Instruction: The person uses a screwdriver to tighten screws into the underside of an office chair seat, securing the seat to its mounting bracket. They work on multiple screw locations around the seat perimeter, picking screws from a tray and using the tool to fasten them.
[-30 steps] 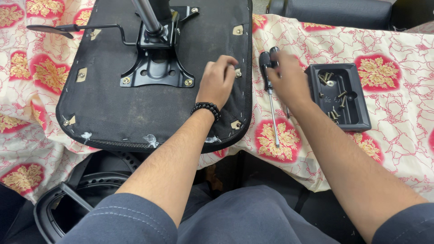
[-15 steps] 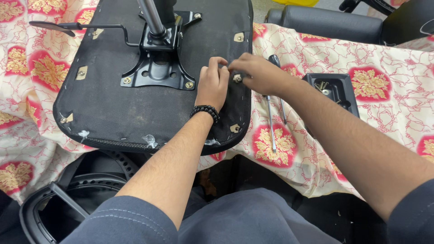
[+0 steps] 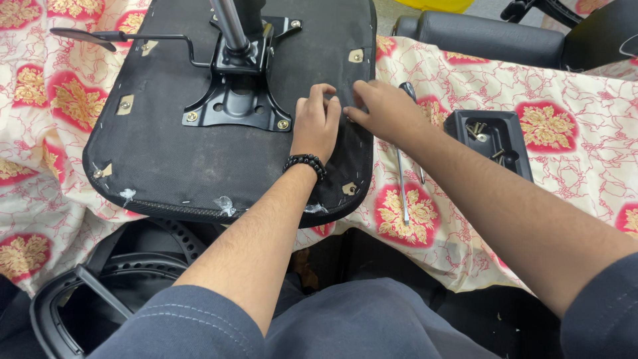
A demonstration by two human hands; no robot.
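Right now, in the head view, your left hand lies flat, palm down, on the black underside of the chair seat, fingers loosely curled near the seat's right edge. Your right hand sits at its three o'clock, fingertips pinched together and touching the seat beside the left fingers; whether anything small is held there, you cannot tell. At nine o'clock from the left hand is the metal mounting plate. A screwdriver lies on the flowered cloth over the desk, just under your right wrist. Farther toward three o'clock, a black tray holds screws.
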